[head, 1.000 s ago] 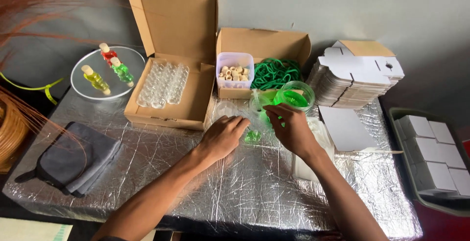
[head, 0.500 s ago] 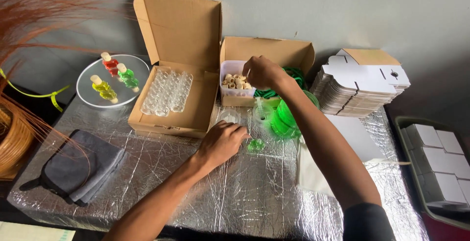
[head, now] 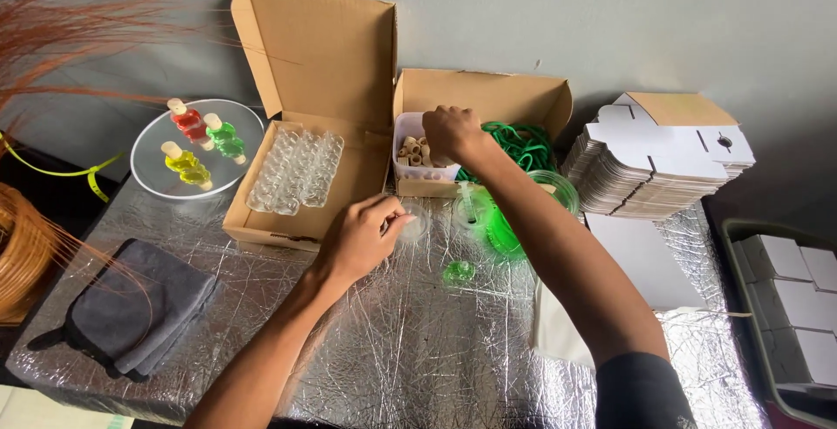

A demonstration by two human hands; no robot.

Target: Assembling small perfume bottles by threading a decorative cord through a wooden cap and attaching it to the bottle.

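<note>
The right hand (head: 451,130) was bent down into a small plastic tub of corks (head: 417,152), its fingers bunched together over the pale stoppers; whether they pinched one could not be told, since the knuckles hid the tips. The left hand (head: 359,237) rested on the foil-covered table (head: 375,359), thumb and fingers pinched on a small clear glass bottle (head: 412,222) lying just beside the front corner of the open cardboard box of empty bottles (head: 296,170). The tub sat at the front of a second open box holding green cord (head: 521,144). Under the right forearm lay a clear container of green liquid (head: 501,224), with a small green blob (head: 458,271) near it on the foil. Farther out were a round plate (head: 153,163) bearing three filled, corked bottles, a grey cloth (head: 139,311), and a stack of flat white cartons (head: 654,163).
</note>
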